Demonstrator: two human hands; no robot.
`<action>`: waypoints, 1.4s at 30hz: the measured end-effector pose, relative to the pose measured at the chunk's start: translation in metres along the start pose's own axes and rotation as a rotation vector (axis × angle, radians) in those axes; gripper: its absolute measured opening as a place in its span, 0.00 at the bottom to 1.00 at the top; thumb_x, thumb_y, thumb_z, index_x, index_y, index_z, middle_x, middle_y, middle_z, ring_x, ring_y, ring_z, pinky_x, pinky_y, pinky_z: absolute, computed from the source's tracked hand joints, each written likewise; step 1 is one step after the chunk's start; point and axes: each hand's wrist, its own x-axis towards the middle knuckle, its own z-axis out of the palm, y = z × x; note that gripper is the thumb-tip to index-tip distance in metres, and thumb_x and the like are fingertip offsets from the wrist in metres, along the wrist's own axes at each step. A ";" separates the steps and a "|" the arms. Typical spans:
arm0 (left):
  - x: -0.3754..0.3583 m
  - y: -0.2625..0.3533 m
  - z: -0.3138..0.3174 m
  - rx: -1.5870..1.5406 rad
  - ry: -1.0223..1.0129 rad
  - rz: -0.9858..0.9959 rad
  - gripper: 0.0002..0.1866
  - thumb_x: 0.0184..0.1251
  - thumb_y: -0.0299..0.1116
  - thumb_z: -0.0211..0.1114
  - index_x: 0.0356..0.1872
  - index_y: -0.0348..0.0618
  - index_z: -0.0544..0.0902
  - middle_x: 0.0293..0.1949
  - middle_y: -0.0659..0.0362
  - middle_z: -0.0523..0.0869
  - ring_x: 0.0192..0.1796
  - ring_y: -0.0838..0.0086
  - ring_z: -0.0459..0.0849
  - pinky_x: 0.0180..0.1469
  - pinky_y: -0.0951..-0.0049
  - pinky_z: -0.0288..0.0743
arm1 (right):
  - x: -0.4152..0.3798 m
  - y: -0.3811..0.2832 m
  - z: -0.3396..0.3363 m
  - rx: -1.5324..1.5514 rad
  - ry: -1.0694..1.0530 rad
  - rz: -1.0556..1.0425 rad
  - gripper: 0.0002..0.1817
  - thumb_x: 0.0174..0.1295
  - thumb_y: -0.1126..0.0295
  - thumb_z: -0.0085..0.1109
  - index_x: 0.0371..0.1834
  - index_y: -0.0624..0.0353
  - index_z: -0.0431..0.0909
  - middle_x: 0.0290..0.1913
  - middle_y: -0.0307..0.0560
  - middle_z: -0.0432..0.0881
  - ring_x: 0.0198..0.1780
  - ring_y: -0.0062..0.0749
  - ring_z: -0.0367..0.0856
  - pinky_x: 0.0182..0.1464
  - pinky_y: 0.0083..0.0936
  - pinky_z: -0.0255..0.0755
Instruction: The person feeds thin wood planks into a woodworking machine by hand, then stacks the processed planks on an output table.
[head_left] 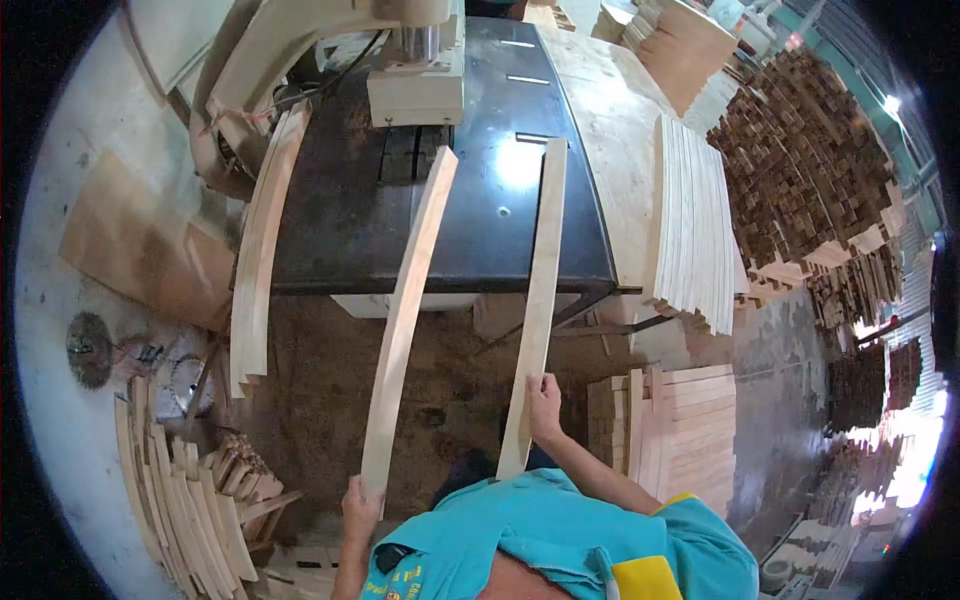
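Note:
My left hand [361, 497] is closed around the near end of a long pale wooden strip [408, 310], whose far end reaches over the dark machine table [330, 235]. My right hand [545, 405] grips a second wooden strip [541, 280] near its lower part. That strip's far end lies over the table close to a slot, and its near end is by my turquoise shirt. The two strips are apart, both pointing away from me. Ahead stands the machine's cream-coloured head [416, 95], above the table.
Several strips [268, 240] lie along the table's left edge. On the right, a pale stack [690, 225] rests on a plywood surface [600, 100]. Below it is another wood pile [690, 420]. Upright strips [185, 500] and saw blades [90, 350] are at left.

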 end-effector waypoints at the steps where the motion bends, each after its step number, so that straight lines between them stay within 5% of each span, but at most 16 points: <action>1: -0.007 0.015 -0.004 0.010 0.011 0.021 0.20 0.54 0.31 0.67 0.47 0.38 0.73 0.40 0.42 0.82 0.46 0.44 0.81 0.46 0.55 0.75 | 0.008 -0.008 0.000 -0.031 0.017 -0.010 0.14 0.66 0.60 0.55 0.35 0.61 0.72 0.30 0.41 0.73 0.33 0.22 0.68 0.37 0.26 0.67; 3: -0.013 0.003 0.004 0.024 0.034 0.053 0.19 0.55 0.32 0.66 0.47 0.39 0.73 0.40 0.42 0.81 0.47 0.44 0.80 0.46 0.55 0.74 | 0.038 -0.030 0.001 -0.081 0.048 0.002 0.15 0.65 0.59 0.55 0.35 0.62 0.71 0.31 0.41 0.72 0.35 0.24 0.68 0.39 0.28 0.68; 6: -0.007 -0.007 0.016 0.179 -0.013 -0.018 0.18 0.58 0.34 0.65 0.48 0.40 0.74 0.43 0.43 0.80 0.48 0.45 0.79 0.47 0.53 0.74 | 0.179 -0.040 0.009 -0.199 0.038 -0.301 0.20 0.62 0.56 0.55 0.39 0.66 0.72 0.34 0.49 0.76 0.38 0.30 0.73 0.39 0.35 0.70; 8: -0.015 0.028 0.018 0.262 -0.076 -0.259 0.19 0.60 0.36 0.64 0.49 0.40 0.74 0.42 0.42 0.81 0.48 0.45 0.80 0.47 0.54 0.74 | 0.273 -0.110 0.017 -0.135 0.169 -0.305 0.24 0.64 0.51 0.53 0.38 0.68 0.72 0.35 0.60 0.78 0.36 0.44 0.77 0.39 0.42 0.72; 9: -0.029 0.028 0.022 0.098 0.085 -0.097 0.16 0.61 0.37 0.63 0.47 0.39 0.77 0.41 0.42 0.82 0.47 0.45 0.80 0.48 0.53 0.74 | 0.297 -0.156 0.002 -0.250 0.049 -0.279 0.27 0.64 0.48 0.52 0.36 0.68 0.75 0.31 0.58 0.80 0.33 0.44 0.79 0.37 0.42 0.71; 11: -0.011 0.009 0.033 0.204 -0.013 -0.256 0.15 0.61 0.36 0.63 0.46 0.39 0.78 0.40 0.42 0.82 0.47 0.45 0.80 0.48 0.53 0.74 | 0.289 -0.232 -0.001 -0.343 0.078 -0.341 0.29 0.63 0.46 0.54 0.43 0.69 0.77 0.39 0.61 0.83 0.41 0.49 0.82 0.42 0.39 0.73; 12: -0.004 -0.001 0.037 0.300 -0.122 -0.433 0.14 0.60 0.36 0.63 0.44 0.40 0.79 0.40 0.42 0.82 0.47 0.45 0.81 0.47 0.53 0.74 | 0.331 -0.218 0.009 -0.474 0.175 -0.604 0.26 0.66 0.51 0.51 0.48 0.67 0.76 0.36 0.57 0.82 0.38 0.40 0.80 0.41 0.35 0.73; 14: -0.005 -0.008 0.043 0.312 -0.104 -0.359 0.15 0.59 0.36 0.64 0.44 0.40 0.79 0.40 0.42 0.82 0.47 0.45 0.80 0.47 0.53 0.74 | 0.267 -0.241 0.006 -0.435 0.061 -0.756 0.24 0.67 0.54 0.53 0.53 0.66 0.74 0.40 0.58 0.82 0.41 0.41 0.81 0.44 0.35 0.74; 15: -0.005 -0.011 0.046 0.313 -0.082 -0.288 0.15 0.58 0.36 0.64 0.45 0.40 0.79 0.40 0.43 0.81 0.46 0.46 0.80 0.47 0.52 0.74 | 0.228 -0.244 0.001 -0.398 -0.113 -0.603 0.23 0.67 0.57 0.53 0.55 0.65 0.73 0.43 0.58 0.81 0.43 0.43 0.81 0.45 0.34 0.74; 16: -0.005 -0.018 0.047 0.318 -0.067 -0.215 0.16 0.57 0.36 0.65 0.45 0.40 0.79 0.40 0.44 0.81 0.46 0.47 0.80 0.47 0.52 0.73 | 0.194 -0.232 -0.009 -0.350 -0.277 -0.441 0.22 0.68 0.59 0.53 0.56 0.64 0.72 0.45 0.57 0.81 0.45 0.44 0.81 0.47 0.34 0.74; 19: 0.002 -0.104 0.061 0.304 0.021 0.042 0.20 0.55 0.34 0.67 0.49 0.40 0.76 0.42 0.44 0.78 0.47 0.47 0.78 0.49 0.51 0.72 | 0.142 -0.118 -0.034 -0.510 -0.404 -0.747 0.16 0.67 0.63 0.54 0.47 0.66 0.76 0.44 0.54 0.81 0.41 0.44 0.81 0.44 0.35 0.74; 22: 0.024 -0.101 0.040 0.328 -0.060 0.096 0.21 0.54 0.33 0.67 0.49 0.39 0.75 0.43 0.44 0.78 0.48 0.46 0.77 0.49 0.52 0.72 | 0.075 0.008 -0.099 -0.509 -0.298 -0.319 0.16 0.65 0.60 0.54 0.43 0.64 0.78 0.36 0.56 0.81 0.39 0.47 0.81 0.41 0.37 0.72; 28: 0.054 -0.002 0.019 0.132 -0.126 0.290 0.21 0.55 0.29 0.66 0.50 0.36 0.73 0.44 0.42 0.77 0.49 0.45 0.77 0.50 0.53 0.71 | -0.037 0.129 -0.224 -0.555 -0.112 0.230 0.18 0.62 0.59 0.54 0.41 0.65 0.80 0.33 0.54 0.84 0.33 0.35 0.85 0.39 0.31 0.77; 31: 0.065 0.105 0.035 0.130 -0.177 0.375 0.20 0.58 0.28 0.63 0.52 0.37 0.73 0.45 0.43 0.77 0.48 0.45 0.77 0.49 0.54 0.71 | -0.026 0.165 -0.241 -0.648 -0.208 0.363 0.18 0.59 0.56 0.54 0.37 0.60 0.84 0.40 0.59 0.83 0.45 0.55 0.82 0.49 0.42 0.75; 34: 0.108 0.153 0.076 0.223 -0.225 0.545 0.21 0.60 0.29 0.60 0.55 0.39 0.71 0.47 0.43 0.77 0.49 0.45 0.77 0.51 0.54 0.70 | 0.019 0.186 -0.240 -0.647 -0.085 0.123 0.18 0.60 0.59 0.55 0.40 0.64 0.82 0.34 0.54 0.84 0.33 0.38 0.85 0.39 0.33 0.77; 42: 0.177 0.326 0.223 0.247 -0.323 0.791 0.25 0.66 0.33 0.57 0.60 0.29 0.66 0.54 0.37 0.74 0.58 0.45 0.72 0.60 0.57 0.66 | 0.082 0.138 -0.244 -0.361 -0.013 0.225 0.17 0.62 0.58 0.54 0.44 0.60 0.81 0.41 0.56 0.84 0.45 0.45 0.83 0.49 0.36 0.75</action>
